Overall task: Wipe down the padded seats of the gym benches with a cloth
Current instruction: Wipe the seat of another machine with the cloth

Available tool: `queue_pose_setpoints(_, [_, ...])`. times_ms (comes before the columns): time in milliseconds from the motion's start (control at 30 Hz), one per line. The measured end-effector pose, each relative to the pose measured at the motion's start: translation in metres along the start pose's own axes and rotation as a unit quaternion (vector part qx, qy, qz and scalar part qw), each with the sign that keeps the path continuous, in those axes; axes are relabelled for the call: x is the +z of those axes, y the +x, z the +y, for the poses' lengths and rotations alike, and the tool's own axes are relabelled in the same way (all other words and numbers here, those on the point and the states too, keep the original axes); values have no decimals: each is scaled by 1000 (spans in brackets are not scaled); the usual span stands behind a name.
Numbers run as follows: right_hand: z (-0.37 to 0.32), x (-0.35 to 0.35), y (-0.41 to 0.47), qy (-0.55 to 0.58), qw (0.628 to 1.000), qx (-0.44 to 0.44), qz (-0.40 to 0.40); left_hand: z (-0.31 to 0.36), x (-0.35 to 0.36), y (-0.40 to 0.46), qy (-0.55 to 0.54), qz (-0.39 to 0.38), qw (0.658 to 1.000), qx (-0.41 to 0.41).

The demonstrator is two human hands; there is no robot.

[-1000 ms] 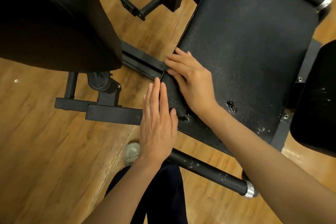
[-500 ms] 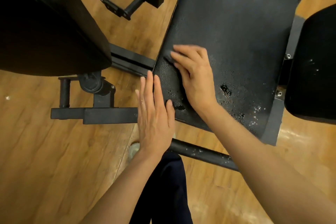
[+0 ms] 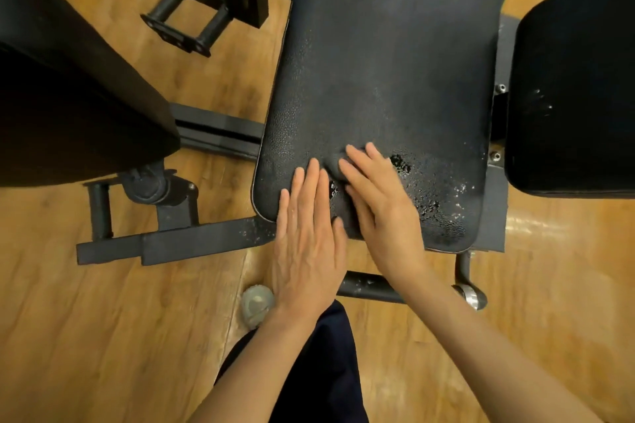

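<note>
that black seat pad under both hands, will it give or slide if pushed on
The seat pad probably gives: its surface dents beside the right hand. It looks fixed to the metal frame, so sliding is unlikely. Its worn near end may feel rough under the left hand.

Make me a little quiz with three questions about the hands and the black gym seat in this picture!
1. True or false: both hands lie flat with straight fingers on the padded seat.
2. Which hand reaches farther onto the seat? A) left hand B) right hand
3. Fill in: the worn, pitted patches are at the seat's ____ end, nearest the person.

Key: 1 true. 2 B. 3 near. No cloth can be told apart under the hands.
</note>
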State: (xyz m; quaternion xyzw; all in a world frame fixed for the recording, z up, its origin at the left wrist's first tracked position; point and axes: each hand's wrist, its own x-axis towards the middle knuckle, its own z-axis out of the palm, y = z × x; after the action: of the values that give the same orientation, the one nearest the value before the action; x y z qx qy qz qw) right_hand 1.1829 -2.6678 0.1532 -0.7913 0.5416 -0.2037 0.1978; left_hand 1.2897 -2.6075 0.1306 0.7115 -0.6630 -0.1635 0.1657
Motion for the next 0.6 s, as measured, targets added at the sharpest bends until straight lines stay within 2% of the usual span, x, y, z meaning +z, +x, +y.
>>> queue_pose_setpoints(67, [20, -2, 30, -20, 1000, -9, 22, 0, 0, 0, 8, -3, 1000, -5])
queue_pose_setpoints(167, [38, -3, 90, -9, 990, 72, 117, -1, 0, 0, 10, -2, 1000, -7])
queue_pose_setpoints(233, [25, -1, 79, 7, 984, 107, 141, 0, -1, 1, 12, -5, 1000, -6])
queue_pose_setpoints(300, [8, -1, 34, 10, 988, 96, 125, 0, -2, 1, 14, -7, 1000, -6])
queue_pose_setpoints(367, [8, -7, -3, -2, 996, 55, 71, 0, -3, 0, 12, -12, 1000, -9])
queue_pose_setpoints(433, [33, -18, 10, -52, 998, -18, 39, 1, -4, 0, 10, -14, 1000, -12])
queue_pose_setpoints(500, [59, -23, 45, -94, 993, -50, 58, 2, -3, 0, 13, -14, 1000, -15])
queue_pose_setpoints(600, [57, -19, 58, -75, 990, 43, 113, 3, -1, 3, 23, -20, 999, -21])
